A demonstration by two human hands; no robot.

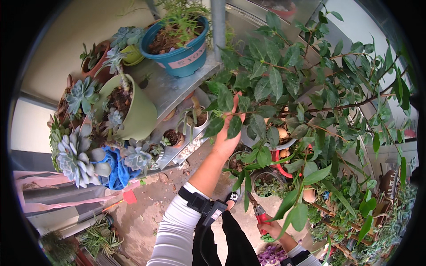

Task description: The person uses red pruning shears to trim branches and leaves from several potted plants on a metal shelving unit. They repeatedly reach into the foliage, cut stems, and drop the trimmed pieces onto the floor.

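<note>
My left hand (231, 128) reaches up among the leafy branches of a potted shrub (276, 81). Leaves cover part of its fingers, so whether they grip a twig cannot be told. Lower down, my right hand (274, 229) holds red-handled pruning shears (261, 212), their metal blades pointing up and to the left. Long green leaves (296, 206) hang just beside and above the shears. Behind the foliage stands a large pale pot (289, 143) with rounded tan objects on its soil.
A metal shelf (179, 89) at the left bears a blue plastic pot (189, 61), a tilted green pot (141, 109) with succulents and a blue cloth (116, 169). Small pots (173, 138) stand on a lower shelf. Dense succulents (396, 212) fill the lower right. A glass-like planter (268, 183) is on the floor.
</note>
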